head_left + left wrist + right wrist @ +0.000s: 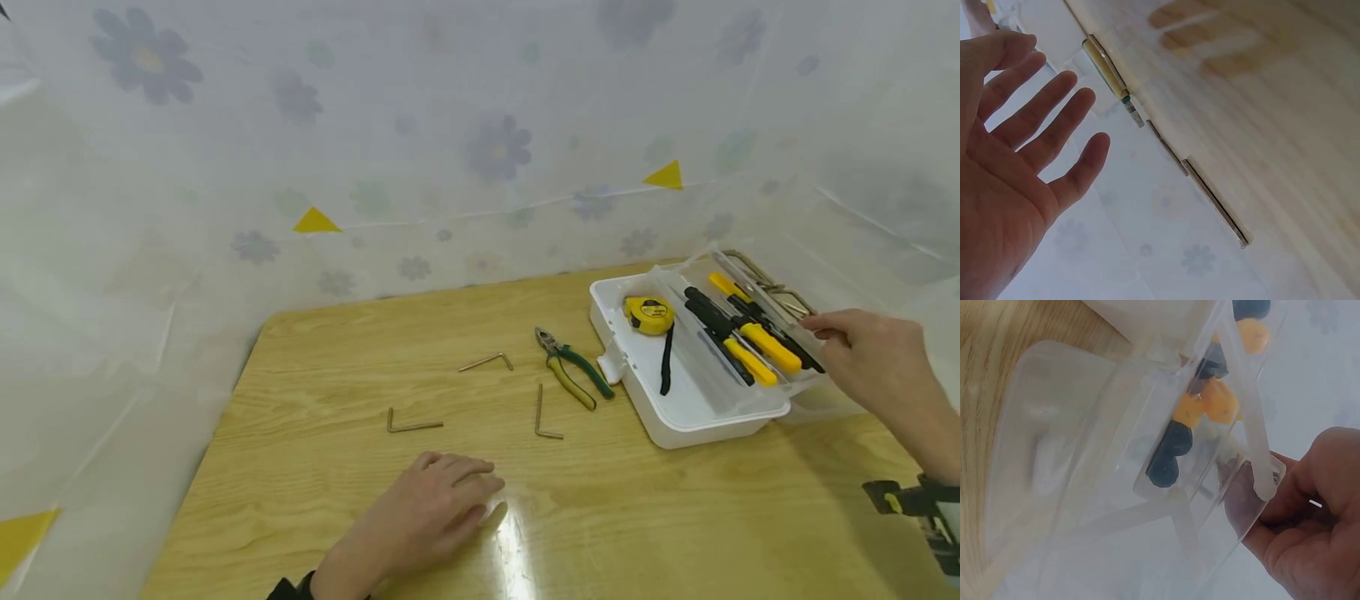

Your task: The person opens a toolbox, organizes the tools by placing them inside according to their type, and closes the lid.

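Note:
My right hand (877, 350) grips the outer edge of a clear plastic tray (1275, 475), which is raised on hinged arms over a white toolbox (712, 435). A fingertip shows through the tray wall in the right wrist view. Several black-and-yellow-handled tools (772, 346) lie in the tray, with bent metal hex keys (750, 268) in its outer compartment, close by my fingers. My left hand (427, 508) holds nothing, its fingers spread low over the wooden table. Beyond it lie three L-shaped hex keys (415, 427) and green-handled pliers (576, 375).
A yellow tape measure (648, 315) with a black strap sits in the toolbox's base. The toolbox's clear lid (1041, 450) hangs open on the right side. Flower-patterned sheeting (405, 150) walls the table (315, 367) at the back and sides.

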`<state>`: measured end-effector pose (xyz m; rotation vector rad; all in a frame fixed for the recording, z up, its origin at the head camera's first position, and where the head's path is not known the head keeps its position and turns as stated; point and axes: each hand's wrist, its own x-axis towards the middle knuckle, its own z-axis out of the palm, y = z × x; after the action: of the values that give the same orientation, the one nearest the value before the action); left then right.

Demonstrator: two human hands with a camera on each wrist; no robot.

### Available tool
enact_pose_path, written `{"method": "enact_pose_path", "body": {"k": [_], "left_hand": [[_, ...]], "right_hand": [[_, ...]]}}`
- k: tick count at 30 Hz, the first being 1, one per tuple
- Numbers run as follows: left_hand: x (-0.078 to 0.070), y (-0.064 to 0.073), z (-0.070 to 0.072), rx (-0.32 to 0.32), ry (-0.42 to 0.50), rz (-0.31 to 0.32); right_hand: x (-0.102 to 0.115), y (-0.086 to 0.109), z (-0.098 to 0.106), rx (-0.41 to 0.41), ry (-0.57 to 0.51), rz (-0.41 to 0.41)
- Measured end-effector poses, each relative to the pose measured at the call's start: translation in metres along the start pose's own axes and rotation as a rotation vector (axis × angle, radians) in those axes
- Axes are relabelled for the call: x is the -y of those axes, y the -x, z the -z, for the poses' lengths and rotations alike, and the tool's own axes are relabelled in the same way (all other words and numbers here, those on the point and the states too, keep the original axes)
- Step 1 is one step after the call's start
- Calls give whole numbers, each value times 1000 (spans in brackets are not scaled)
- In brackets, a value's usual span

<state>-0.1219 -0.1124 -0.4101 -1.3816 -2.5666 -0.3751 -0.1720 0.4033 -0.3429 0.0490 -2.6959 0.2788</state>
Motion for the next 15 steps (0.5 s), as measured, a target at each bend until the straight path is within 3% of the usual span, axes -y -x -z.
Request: {"method": "enact_pose_path", "body": {"k": [6, 9, 15], "left_hand": [[-1, 4, 1, 38, 7, 29], [2, 8, 3, 23, -28, 50], [14, 19, 9, -67, -102, 75]], "right_hand": [[2, 3, -4, -47, 4, 10], [8, 3, -4, -120, -14, 33], [43, 2, -14, -349, -116, 248]]}}
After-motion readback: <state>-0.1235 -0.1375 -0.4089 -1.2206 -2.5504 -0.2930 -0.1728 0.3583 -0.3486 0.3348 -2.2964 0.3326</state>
